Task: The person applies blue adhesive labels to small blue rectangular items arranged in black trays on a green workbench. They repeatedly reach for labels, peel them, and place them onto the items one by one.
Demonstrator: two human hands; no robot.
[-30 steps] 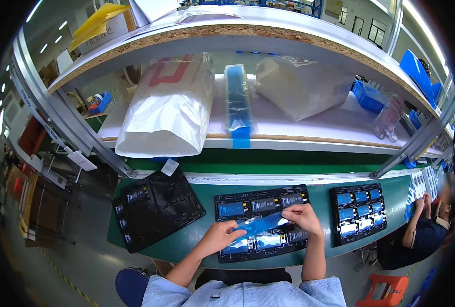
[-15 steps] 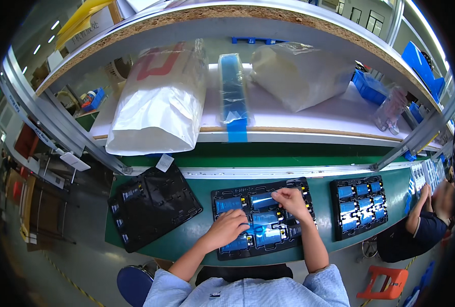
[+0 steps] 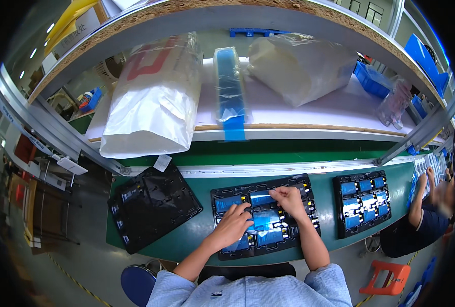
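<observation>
Left hand point(image 3: 233, 225) presses fingers flat on a blue-filmed part in the black tray point(image 3: 265, 215) on the green bench point(image 3: 197, 235); right hand point(image 3: 287, 197), fingers pinched on the film strip point(image 3: 260, 196), looks mid-peel, next needing a steady pull clear

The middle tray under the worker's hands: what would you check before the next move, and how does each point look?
1. Middle tray flat on the green belt: ok.
2. Left hand steadying a blue part: ok.
3. Right hand pinching the clear film: ok, grip detail cannot tell.
4. Every pocket filled: cannot tell, hands cover some.
5. Right tray and black tray clear of the hands: ok.
</observation>
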